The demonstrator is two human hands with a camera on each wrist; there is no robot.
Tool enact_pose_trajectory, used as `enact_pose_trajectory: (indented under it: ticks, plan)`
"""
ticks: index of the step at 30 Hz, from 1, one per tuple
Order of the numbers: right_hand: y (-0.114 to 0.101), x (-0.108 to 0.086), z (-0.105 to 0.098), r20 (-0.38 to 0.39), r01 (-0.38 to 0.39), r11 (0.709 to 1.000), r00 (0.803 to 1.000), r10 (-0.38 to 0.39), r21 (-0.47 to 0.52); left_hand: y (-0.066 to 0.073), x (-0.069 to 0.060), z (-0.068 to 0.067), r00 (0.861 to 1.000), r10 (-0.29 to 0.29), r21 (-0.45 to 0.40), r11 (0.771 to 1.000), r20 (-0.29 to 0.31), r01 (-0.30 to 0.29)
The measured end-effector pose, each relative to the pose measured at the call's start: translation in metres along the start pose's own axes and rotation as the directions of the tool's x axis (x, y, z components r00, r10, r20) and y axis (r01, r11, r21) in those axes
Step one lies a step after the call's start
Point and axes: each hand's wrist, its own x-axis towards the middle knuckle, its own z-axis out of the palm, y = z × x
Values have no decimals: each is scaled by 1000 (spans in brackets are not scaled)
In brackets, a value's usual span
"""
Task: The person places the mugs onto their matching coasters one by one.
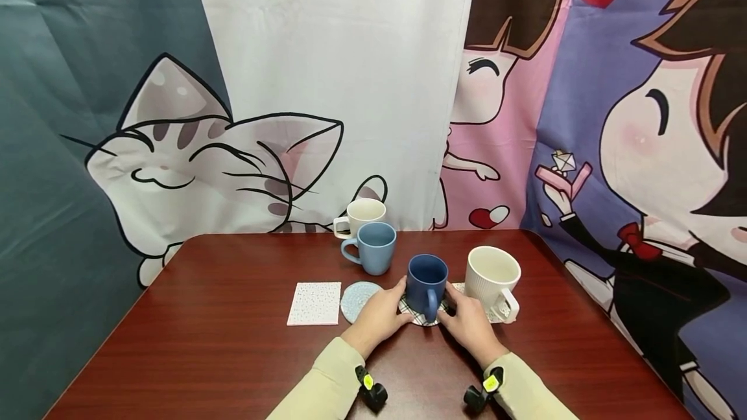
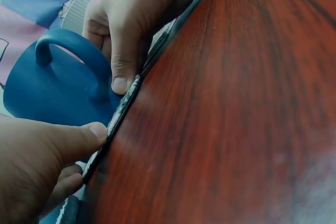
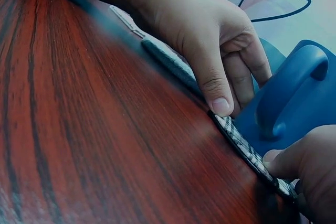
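The dark blue mug (image 1: 423, 282) stands on a plaid coaster (image 3: 244, 145), nearer the worktop's (image 1: 233, 361) right edge than its left. Left hand (image 1: 379, 314) and right hand (image 1: 469, 320) grip the coaster's rim with curled fingers; an uneven pull could tip the mug.

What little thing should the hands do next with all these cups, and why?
I'd say the left hand should probably let go of the checked coaster and reach for the light blue mug. The dark blue mug already sits on that coaster, while the light blue mug stands off the round blue coaster, which holds no mug.
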Motion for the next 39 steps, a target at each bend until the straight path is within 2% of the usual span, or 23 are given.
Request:
enact_pose_trajectory:
  ticks: [11,25,31,39]
  plan:
    - [0,0,-1,7,1,1000,1000,-1,-3,-2,0,1,1000,3,-9,1000,-3,-3]
    - [2,1,-1,-21,49,999,999,-49,-23,-2,2,3,1000,-8,-5,1000,0,8]
    - [3,1,-2,-12,39,999,999,-39,-14,-1,2,4,1000,-17,-14,1000,4,17]
    - [4,1,-2,21,-10,1000,1000,9,17,-1,2,2,1000,3,-43,999,12,-2]
